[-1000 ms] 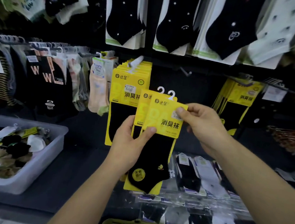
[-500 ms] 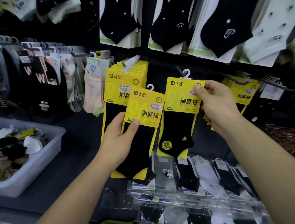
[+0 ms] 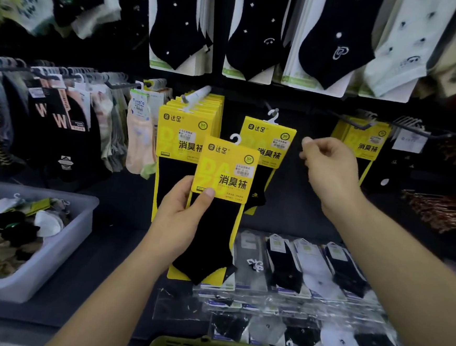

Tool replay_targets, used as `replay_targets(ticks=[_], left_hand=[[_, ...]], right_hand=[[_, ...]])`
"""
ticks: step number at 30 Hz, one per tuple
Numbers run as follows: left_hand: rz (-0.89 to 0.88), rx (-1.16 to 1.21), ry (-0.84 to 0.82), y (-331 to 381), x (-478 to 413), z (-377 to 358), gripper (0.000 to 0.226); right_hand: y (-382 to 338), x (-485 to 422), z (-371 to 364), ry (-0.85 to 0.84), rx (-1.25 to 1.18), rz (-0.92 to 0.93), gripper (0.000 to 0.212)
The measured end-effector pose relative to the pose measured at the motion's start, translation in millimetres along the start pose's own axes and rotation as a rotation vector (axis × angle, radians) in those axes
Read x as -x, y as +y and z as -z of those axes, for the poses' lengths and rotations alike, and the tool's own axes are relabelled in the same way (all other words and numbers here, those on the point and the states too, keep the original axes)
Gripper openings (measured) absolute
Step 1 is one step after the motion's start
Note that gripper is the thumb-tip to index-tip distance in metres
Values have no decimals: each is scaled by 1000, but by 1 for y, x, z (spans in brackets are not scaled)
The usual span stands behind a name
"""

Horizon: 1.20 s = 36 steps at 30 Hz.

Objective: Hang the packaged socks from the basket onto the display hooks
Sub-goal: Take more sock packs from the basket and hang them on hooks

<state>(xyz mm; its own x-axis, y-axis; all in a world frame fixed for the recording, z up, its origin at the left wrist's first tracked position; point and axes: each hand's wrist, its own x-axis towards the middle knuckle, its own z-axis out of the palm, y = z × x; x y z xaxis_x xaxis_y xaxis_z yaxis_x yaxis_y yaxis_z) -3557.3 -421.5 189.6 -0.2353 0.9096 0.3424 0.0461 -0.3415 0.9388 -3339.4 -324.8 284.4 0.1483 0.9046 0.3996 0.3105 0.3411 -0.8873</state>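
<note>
I'm gripping yellow sock pack [image 3: 222,183] in left hand [image 3: 179,218] | right hand [image 3: 328,169] hovering empty, relaxed, 3 o'clock | next, I judge: leveling hanger [image 3: 235,139] toward display hook [image 3: 267,105], 1 o'clock

The left hand [image 3: 176,223] grips a yellow sock pack [image 3: 219,221].

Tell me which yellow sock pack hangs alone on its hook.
The middle pack, just left of the right hand. The left stack and right stack hang several deep, and the left hand holds the fourth pack unhung.
</note>
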Motion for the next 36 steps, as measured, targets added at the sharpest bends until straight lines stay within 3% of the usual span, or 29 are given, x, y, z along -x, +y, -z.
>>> replay_targets(ticks=[6, 9, 12, 16, 24, 28, 36], left_hand=[[13, -21, -29, 0, 9, -22, 24], [17, -34, -70, 3, 11, -36, 22], [-1, -74, -110, 5, 11, -43, 18], [1, -88, -111, 12, 5, -46, 16], [61, -135, -18, 29, -26, -64, 13], [76, -229, 35, 29, -37, -67, 20], [98, -741, -8, 26, -41, -58, 44]], right_hand=[[9, 48, 3, -408, -66, -11, 20], [4, 43, 5, -318, -123, 16, 19], [-12, 28, 14, -322, -121, 52, 2], [-24, 10, 19, -383, -31, 90, 12], [-54, -29, -1, -136, 182, 255, 19], [-61, -37, -14, -145, 296, 360, 21], [-40, -24, -14, -63, 386, 509, 17]])
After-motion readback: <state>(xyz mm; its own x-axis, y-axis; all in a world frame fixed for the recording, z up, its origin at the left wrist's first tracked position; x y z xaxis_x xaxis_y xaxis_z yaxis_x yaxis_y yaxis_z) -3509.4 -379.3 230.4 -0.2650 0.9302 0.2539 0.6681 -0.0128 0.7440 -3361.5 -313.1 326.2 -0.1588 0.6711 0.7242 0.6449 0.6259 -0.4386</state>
